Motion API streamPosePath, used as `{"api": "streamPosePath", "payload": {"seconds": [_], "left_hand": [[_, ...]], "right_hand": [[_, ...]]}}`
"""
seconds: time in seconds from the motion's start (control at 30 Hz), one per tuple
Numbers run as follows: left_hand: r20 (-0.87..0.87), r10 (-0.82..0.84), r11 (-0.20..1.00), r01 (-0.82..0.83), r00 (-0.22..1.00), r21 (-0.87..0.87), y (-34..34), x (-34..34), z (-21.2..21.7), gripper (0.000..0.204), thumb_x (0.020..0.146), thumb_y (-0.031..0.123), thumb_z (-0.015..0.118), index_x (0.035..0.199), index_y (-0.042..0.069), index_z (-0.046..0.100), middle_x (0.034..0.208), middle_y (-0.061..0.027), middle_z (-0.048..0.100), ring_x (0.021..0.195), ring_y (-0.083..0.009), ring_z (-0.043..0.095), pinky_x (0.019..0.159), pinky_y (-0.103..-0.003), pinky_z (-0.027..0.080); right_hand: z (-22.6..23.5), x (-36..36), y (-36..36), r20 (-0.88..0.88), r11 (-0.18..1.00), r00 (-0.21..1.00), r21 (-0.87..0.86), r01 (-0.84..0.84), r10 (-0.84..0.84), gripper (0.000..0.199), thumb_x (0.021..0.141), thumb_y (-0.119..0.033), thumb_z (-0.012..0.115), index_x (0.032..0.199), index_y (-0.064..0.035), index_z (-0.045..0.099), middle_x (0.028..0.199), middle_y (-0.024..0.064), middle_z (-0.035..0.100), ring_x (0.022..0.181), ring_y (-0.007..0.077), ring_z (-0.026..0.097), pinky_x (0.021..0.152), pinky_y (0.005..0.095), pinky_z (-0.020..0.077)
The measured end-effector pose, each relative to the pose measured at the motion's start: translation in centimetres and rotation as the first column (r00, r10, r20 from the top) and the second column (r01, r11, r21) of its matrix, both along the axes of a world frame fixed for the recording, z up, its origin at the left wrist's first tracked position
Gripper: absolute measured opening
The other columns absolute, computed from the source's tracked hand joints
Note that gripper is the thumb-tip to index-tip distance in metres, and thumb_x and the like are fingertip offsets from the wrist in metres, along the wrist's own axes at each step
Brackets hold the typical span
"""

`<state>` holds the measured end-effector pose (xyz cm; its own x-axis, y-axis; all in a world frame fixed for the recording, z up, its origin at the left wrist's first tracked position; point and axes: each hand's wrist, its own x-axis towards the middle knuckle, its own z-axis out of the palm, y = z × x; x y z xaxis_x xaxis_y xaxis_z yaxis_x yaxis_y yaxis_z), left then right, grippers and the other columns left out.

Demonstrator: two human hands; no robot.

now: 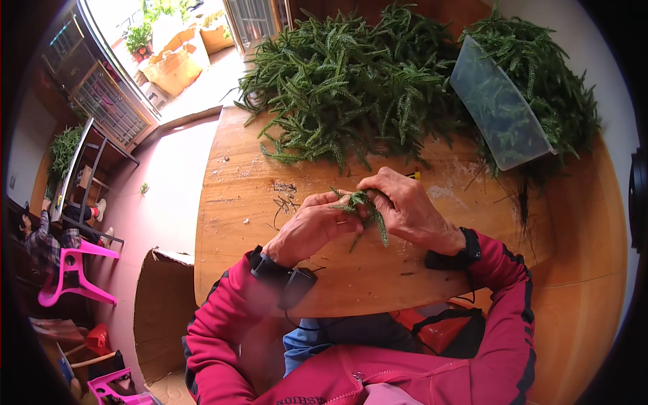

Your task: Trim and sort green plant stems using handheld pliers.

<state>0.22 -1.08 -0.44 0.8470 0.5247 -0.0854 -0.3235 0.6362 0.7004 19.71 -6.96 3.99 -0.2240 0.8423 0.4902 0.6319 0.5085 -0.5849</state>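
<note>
Both of my hands meet over the near middle of the wooden table [236, 263], working on one small green artificial pine sprig [381, 228]. My left hand [317, 226] pinches it from the left, with needled tips poking out between the fingers. My right hand [408, 212] is closed on it from the right, fingers bent down over the stem. The join between the fingers is hidden. Just beyond my hands lies a big heap of green artificial pine branches [351, 81]. Thin dark stems [287, 202] lie to the left of my left hand.
A clear plastic bin [503, 108] lies tipped at the far right among more branches [540, 74]. Dark wire-like stems [523, 202] lie below it. A cardboard box [162, 297] stands left of the table. Further left, a person [44, 239] sits by a pink stool [74, 270].
</note>
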Motion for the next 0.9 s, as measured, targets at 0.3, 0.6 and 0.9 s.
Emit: {"api": "streamPosePath", "payload": {"seconds": [0.3,0.6,0.9], "left_hand": [[-0.091,0.117,0.988,-0.107,0.989,0.108,-0.6,0.2,1.6,0.025,0.099,0.016,0.052,0.116,0.000,0.058,0.110,-0.0128,0.064,0.102,-0.0206,0.063,0.090,-0.037,0.051],[-0.064,0.178,0.944,-0.152,0.982,0.293,0.1,0.0,0.6,0.022,0.097,0.017,0.057,0.110,0.000,0.064,0.104,-0.0065,0.067,0.099,-0.0130,0.061,0.089,-0.029,0.051],[-0.012,0.123,0.980,-0.120,0.992,0.158,0.1,0.2,0.5,0.022,0.099,0.019,0.053,0.109,0.002,0.064,0.109,-0.0068,0.065,0.102,-0.0166,0.061,0.094,-0.034,0.050]], "right_hand": [[1.1,0.3,0.0,-0.074,0.997,0.997,0.073,-0.020,0.025,0.026,0.080,0.008,0.063,0.104,-0.0034,0.062,0.085,0.0108,0.059,0.076,0.0261,0.062,0.063,0.0332,0.0491],[4.0,2.2,0.7,-0.138,0.987,0.981,0.071,0.147,-0.136,0.016,0.088,0.001,0.060,0.103,-0.0029,0.063,0.088,0.0098,0.059,0.075,0.0196,0.061,0.065,0.0295,0.0490],[3.4,8.7,3.3,0.165,0.912,0.897,0.048,0.408,-0.410,0.012,0.087,-0.004,0.061,0.098,-0.0017,0.065,0.091,0.0107,0.061,0.078,0.0236,0.062,0.068,0.0314,0.0498]]}}
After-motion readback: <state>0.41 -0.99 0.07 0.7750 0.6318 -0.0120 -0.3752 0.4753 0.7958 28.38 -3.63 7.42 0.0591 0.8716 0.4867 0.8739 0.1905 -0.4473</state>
